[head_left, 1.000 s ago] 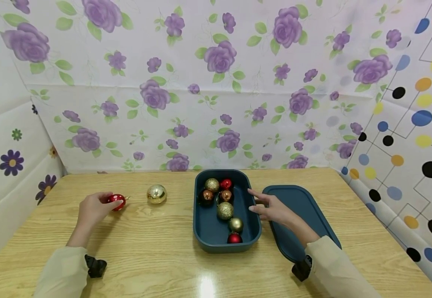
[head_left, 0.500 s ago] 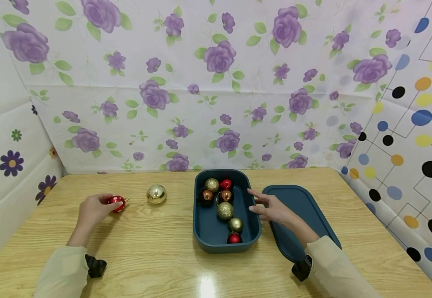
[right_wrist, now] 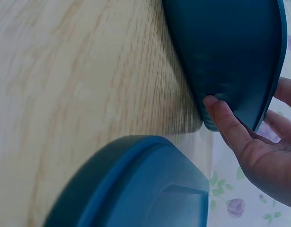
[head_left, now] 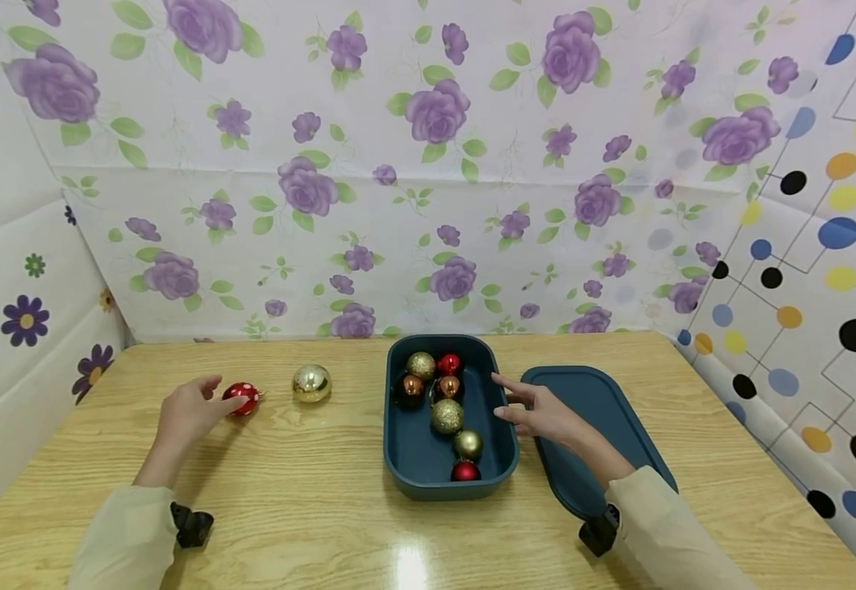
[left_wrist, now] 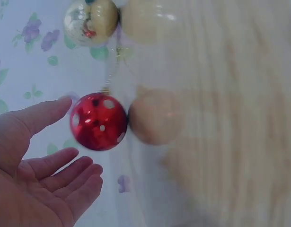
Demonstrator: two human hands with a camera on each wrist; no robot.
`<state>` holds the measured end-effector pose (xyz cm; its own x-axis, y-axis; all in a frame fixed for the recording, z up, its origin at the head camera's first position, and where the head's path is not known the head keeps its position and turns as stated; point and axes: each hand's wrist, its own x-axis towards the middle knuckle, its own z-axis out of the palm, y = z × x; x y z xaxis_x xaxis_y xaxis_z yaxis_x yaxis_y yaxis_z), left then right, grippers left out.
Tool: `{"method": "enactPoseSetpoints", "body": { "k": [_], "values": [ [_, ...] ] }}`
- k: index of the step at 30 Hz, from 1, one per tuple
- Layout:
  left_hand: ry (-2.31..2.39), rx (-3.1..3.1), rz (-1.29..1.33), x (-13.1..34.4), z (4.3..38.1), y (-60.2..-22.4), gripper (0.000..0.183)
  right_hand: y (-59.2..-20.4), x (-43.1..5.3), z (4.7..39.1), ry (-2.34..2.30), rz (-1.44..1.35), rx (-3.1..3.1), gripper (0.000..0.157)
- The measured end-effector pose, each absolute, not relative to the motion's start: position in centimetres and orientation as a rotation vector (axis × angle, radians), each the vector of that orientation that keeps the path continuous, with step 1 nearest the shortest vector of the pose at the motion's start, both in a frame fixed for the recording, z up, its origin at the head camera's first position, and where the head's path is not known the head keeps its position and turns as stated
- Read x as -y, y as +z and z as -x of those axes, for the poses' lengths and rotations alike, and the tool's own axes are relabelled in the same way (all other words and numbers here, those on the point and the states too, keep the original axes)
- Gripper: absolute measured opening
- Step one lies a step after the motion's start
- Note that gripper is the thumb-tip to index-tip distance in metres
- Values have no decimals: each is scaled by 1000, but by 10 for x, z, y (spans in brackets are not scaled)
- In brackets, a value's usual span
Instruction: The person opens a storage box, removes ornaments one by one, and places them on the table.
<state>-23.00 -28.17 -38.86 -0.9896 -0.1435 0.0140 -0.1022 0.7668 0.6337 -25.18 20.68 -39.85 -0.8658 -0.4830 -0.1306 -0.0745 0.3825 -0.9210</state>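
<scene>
A shiny red Christmas bauble [head_left: 242,398] with white dots rests on the table at the left. Close beside it is my left hand [head_left: 190,411]; the left wrist view shows its fingers spread and apart from the bauble [left_wrist: 100,121]. Behind and right of it sits a larger gold bauble [head_left: 311,383]. My right hand [head_left: 546,418] is at the right wall of a dark blue box [head_left: 409,467], fingertips over the rim and other fingers [right_wrist: 225,118] against the outer wall. Several gold, copper and red baubles lie inside the box, like a glittery gold bauble [head_left: 446,417].
A dark blue lid [head_left: 590,401] lies flat on the wooden table [head_left: 310,500], right of the box and partly under my right forearm. Flowered cloth [head_left: 369,213] hangs along the table's back edge. Patterned cloths stand at both sides.
My left hand has let go of the dotted red bauble, and its fingers have parted. The bauble has shifted slightly to the right. The right hand and box stay put.
</scene>
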Motion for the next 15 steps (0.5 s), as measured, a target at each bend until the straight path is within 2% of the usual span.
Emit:
{"method": "enactPoseSetpoints", "body": {
  "k": [15],
  "values": [
    [-1126,2662,0,229,223,-360,59,-397,-205,250,-1484,467,-2273,66]
  ]
}}
